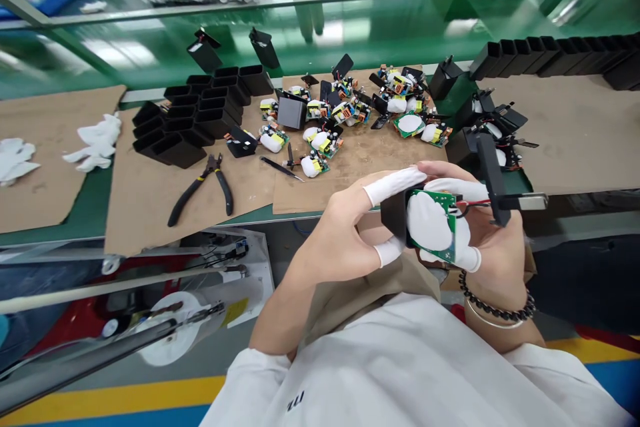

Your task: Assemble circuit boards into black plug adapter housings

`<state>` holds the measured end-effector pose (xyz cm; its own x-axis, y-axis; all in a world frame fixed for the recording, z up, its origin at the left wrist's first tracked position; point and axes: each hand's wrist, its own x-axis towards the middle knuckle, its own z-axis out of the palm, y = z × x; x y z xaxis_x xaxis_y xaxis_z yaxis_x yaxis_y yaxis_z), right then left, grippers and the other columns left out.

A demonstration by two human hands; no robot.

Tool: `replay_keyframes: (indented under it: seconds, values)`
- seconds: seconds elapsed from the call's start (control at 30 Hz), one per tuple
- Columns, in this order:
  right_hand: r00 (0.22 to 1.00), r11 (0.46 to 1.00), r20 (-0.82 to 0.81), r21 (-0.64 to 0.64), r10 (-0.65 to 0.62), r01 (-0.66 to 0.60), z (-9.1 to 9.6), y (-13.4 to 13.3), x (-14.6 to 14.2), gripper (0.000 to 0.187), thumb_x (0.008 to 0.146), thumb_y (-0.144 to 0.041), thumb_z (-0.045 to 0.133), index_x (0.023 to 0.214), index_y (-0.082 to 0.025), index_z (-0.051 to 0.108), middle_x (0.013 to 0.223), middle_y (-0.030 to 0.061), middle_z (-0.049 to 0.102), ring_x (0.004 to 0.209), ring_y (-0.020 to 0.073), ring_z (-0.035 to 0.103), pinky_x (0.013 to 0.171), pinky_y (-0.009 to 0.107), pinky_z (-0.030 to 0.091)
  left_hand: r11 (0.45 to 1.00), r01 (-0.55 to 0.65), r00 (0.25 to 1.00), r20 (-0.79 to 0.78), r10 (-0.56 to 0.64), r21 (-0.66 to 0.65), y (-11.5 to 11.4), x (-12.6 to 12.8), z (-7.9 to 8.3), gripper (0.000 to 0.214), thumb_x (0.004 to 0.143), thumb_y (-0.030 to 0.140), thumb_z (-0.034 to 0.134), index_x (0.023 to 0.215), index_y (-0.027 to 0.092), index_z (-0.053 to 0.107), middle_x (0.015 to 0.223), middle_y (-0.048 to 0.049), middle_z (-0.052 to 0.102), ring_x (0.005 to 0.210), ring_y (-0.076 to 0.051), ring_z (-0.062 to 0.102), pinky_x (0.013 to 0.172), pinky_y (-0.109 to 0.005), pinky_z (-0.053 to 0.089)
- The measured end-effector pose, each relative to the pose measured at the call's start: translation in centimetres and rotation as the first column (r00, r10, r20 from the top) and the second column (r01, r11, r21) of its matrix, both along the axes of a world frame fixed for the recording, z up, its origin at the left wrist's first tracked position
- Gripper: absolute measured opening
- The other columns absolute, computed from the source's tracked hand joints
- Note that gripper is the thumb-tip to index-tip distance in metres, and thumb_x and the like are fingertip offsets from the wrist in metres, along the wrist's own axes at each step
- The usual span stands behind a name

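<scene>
Far left: white gloves on cardboard over the green counter. Next, a block of black cases bunched together, cutters just in front with handles spread, untouched. Then a thin black tool, and past it a loose spread of circuit boards, most with white lumps on them.

Front and centre, just off the counter edge: my left hand, fingers closed around a black case, white covers on the fingertips. At the case's right-hand mouth sits the circuit board I'm working on, in front of my body. A white lump covers most of its face. How deep it is in the case, can't tell.

My right hand is beside it, fingers closed about the board's far side; exact contact partly hidden. Red and black wires run right from the board to a black end piece, which hangs outside the case.

Far right: cases with boards sticking out, then a row of black cases.

Step, as I judge it: sliding board into case. Next move calls for keeping the case steady, board lined up with the mouth, wires unpinched.
</scene>
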<state>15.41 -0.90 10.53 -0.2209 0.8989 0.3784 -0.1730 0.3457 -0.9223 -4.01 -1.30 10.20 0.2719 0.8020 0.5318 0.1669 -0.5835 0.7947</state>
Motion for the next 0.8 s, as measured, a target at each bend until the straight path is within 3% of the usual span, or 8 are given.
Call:
replay_keyframes:
  seconds: [0.17,0.3,0.47,0.6,0.7,0.8]
  values:
    - [0.999,0.999,-0.006,0.000,0.049,-0.049,0.0,0.0,0.3,0.046,0.069,-0.022,0.098,0.111,-0.031,0.083,0.129,0.0036,0.080,0.130,0.0295,0.071,0.113,0.043,0.060,1.000,0.027,0.999,0.017,-0.028,0.005,0.2,-0.1,-0.3,0.079,0.066,0.002,0.070,0.143,0.021,0.067,0.141,-0.0069,0.074,0.129,-0.029,0.072,0.112,-0.037,0.059]
    - [0.999,0.999,0.027,0.028,-0.026,0.026,-0.4,-0.2,0.3,0.043,0.070,-0.024,0.097,0.110,-0.028,0.082,0.135,0.0045,0.076,0.129,0.0297,0.071,0.111,0.043,0.061,0.999,0.050,0.996,0.076,-0.048,-0.020,0.2,-0.1,-0.5,0.076,0.067,0.002,0.075,0.141,0.022,0.069,0.139,-0.0064,0.075,0.128,-0.030,0.073,0.111,-0.037,0.060]
    - [0.990,0.998,0.130,0.009,-0.055,0.054,-0.6,-0.5,0.4,0.042,0.075,-0.032,0.092,0.115,-0.031,0.079,0.142,0.0034,0.072,0.130,0.0330,0.070,0.109,0.048,0.062,0.998,0.046,0.992,0.119,-0.040,-0.052,-0.1,-0.2,-1.0,0.070,0.071,0.004,0.075,0.139,0.024,0.071,0.138,-0.0051,0.075,0.128,-0.030,0.073,0.110,-0.038,0.061]
    - [0.976,1.000,0.217,0.015,-0.015,0.012,-0.4,-0.3,0.4,0.039,0.080,-0.027,0.089,0.116,-0.033,0.077,0.149,0.0008,0.067,0.142,0.0331,0.062,0.120,0.053,0.054,0.995,0.055,0.991,0.130,-0.045,-0.078,0.1,-0.6,-2.0,0.071,0.073,0.008,0.079,0.141,0.026,0.069,0.141,-0.0043,0.073,0.131,-0.030,0.071,0.112,-0.039,0.060]
    - [0.953,0.997,0.294,-0.016,0.073,-0.071,-0.9,0.4,0.8,0.059,0.077,-0.028,0.092,0.132,-0.032,0.071,0.160,0.0020,0.057,0.151,0.0333,0.053,0.127,0.053,0.046,0.974,0.049,0.990,0.141,-0.018,-0.222,0.8,-0.8,-3.7,0.069,0.070,0.019,0.088,0.137,0.023,0.071,0.140,-0.0076,0.074,0.131,-0.032,0.070,0.114,-0.042,0.059]
    - [0.928,0.980,0.332,-0.159,0.169,-0.122,-2.2,1.4,1.9,0.090,0.069,-0.036,0.098,0.150,-0.034,0.058,0.167,0.0051,0.050,0.154,0.0352,0.050,0.125,0.054,0.049,0.884,0.146,0.951,0.308,-0.003,-0.444,1.9,-1.0,-5.4,0.079,0.059,0.034,0.100,0.132,0.020,0.073,0.134,-0.0121,0.077,0.128,-0.035,0.072,0.109,-0.044,0.061]
